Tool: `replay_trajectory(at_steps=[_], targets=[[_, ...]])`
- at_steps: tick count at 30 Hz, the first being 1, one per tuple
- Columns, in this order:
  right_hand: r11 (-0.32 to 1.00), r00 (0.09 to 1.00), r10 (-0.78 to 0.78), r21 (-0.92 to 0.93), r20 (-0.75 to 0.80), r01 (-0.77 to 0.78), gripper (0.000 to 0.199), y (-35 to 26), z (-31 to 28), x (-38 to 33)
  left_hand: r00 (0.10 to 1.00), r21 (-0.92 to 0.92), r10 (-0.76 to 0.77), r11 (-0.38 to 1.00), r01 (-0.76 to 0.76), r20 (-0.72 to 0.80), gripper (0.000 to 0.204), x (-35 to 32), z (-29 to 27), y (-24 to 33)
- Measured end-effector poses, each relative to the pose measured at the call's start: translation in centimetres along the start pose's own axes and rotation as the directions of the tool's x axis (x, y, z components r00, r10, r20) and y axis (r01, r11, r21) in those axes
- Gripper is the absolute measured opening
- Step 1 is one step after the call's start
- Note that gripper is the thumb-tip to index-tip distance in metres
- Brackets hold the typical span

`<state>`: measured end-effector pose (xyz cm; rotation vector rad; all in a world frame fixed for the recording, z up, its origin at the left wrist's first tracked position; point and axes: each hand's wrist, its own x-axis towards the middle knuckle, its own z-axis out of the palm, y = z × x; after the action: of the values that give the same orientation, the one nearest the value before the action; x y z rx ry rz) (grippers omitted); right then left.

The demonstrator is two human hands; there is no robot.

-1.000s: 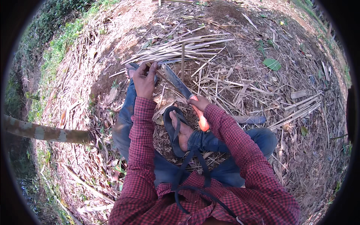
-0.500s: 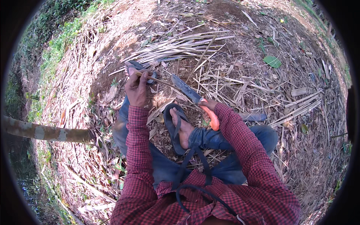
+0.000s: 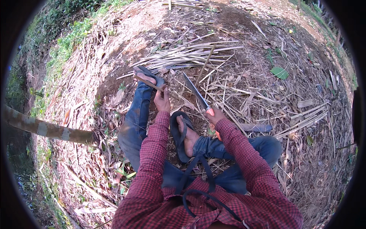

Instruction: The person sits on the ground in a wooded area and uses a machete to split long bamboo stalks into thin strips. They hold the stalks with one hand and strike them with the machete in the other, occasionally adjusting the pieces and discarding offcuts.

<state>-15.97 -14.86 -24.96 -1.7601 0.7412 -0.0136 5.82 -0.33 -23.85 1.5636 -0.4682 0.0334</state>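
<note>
My left hand (image 3: 162, 100) is closed around a thin wooden strip (image 3: 147, 82). One end of the strip points up and left past my sandalled foot. My right hand (image 3: 215, 115) grips the orange handle of a long knife (image 3: 195, 91). Its dark blade slants up and left, apart from the strip. Both hands are above the ground between my legs, over my other foot in a dark flip-flop (image 3: 178, 141).
A bundle of pale split strips (image 3: 183, 56) lies ahead, beside a thin slanting stick (image 3: 206, 63). Loose shavings (image 3: 236, 93) litter the right side, near a flat grey-blue piece (image 3: 256, 127). A mottled trunk (image 3: 49, 128) juts in from the left; a green leaf (image 3: 279, 73) lies far right.
My left hand has moved right and nearer to me, with the strip in it. The knife blade has swung more upright, and my right hand is slightly lower.
</note>
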Motion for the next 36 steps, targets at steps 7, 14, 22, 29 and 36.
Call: replay_trajectory(at_steps=[7,14,22,29,36], targets=[[0.994,1.0,-0.008,0.112,-0.007,0.009,0.041,0.3,-0.5,-0.5,0.997,0.203,-0.05,0.978,0.038,0.053,0.029,0.9,2.3,-2.2],[0.918,0.942,-0.279,-0.339,-0.187,0.205,0.046,-3.3,-0.1,-2.4,0.848,-0.26,-0.339,0.847,0.463,0.406,0.024,1.8,-3.2,7.4],[0.687,0.794,-0.607,-0.487,0.022,0.539,0.05,-8.0,0.1,-3.7,0.747,-0.223,-0.535,0.733,0.643,0.395,0.023,-3.1,-5.5,11.5],[0.467,0.614,-0.755,-0.469,0.229,0.75,0.047,-9.7,3.5,-3.8,0.744,-0.171,-0.614,0.729,0.662,0.262,0.016,-7.6,-10.3,15.1],[0.434,0.586,-0.786,-0.499,0.198,0.75,0.045,-11.0,6.2,-3.9,0.801,-0.317,-0.54,0.736,0.598,0.257,0.028,-12.4,-14.7,18.5]])
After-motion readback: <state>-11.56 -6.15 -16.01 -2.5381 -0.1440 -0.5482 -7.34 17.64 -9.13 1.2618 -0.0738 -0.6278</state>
